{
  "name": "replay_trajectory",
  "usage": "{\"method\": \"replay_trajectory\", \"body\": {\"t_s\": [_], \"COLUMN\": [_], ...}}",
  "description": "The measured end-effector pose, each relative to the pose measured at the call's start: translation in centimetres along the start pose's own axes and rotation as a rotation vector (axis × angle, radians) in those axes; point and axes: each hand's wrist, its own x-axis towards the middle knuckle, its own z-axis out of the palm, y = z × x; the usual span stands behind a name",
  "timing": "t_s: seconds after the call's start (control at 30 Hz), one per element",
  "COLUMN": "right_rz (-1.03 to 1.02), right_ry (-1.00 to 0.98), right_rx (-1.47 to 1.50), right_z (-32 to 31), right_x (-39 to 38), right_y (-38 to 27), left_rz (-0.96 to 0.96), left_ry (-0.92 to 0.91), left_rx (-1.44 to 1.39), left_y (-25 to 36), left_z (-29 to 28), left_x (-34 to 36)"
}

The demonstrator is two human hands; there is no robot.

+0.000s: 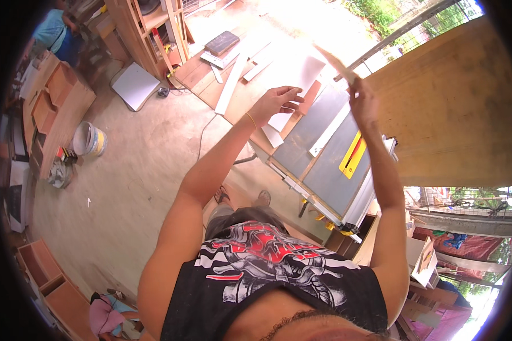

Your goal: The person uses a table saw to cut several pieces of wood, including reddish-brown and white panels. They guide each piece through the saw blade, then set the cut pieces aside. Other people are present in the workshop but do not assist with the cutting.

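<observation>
My right hand (363, 105) is raised over the far right side of a table saw (331, 184), closed around the end of a thin wooden strip (337, 65). The strip slants up and away to the left, slightly blurred. My left hand (277, 104) hovers at the saw's left side, fingers curved and apart, with nothing visible in it. A white board (311, 71) lies beyond and between the hands. On the grey saw top are a long white strip (328, 136) and a yellow insert plate (347, 167) with a dark slot.
Several white strips (231, 85) and a dark flat box (222, 42) lie on the wooden table (202, 77) behind. A large plywood sheet (449, 108) stands at right. At left are a bucket (90, 139), a pale square panel (135, 86) on the floor and another person (52, 31).
</observation>
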Motion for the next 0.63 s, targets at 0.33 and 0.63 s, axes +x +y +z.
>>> {"method": "replay_trajectory", "body": {"t_s": [0.33,0.63], "right_rz": [0.071,0.873], "right_ry": [-0.259,-0.306], "right_rx": [0.225,1.073], "right_z": [14.9,19.4], "right_x": [-13.3,-13.1], "right_y": [-13.3,-10.3], "left_rz": [-0.008,-0.25], "left_ry": [0.532,0.291], "left_rx": [0.578,1.191], "left_y": [-11.8,-16.3], "left_z": [-10.3,-15.4], "left_x": [0.6,5.5]}}
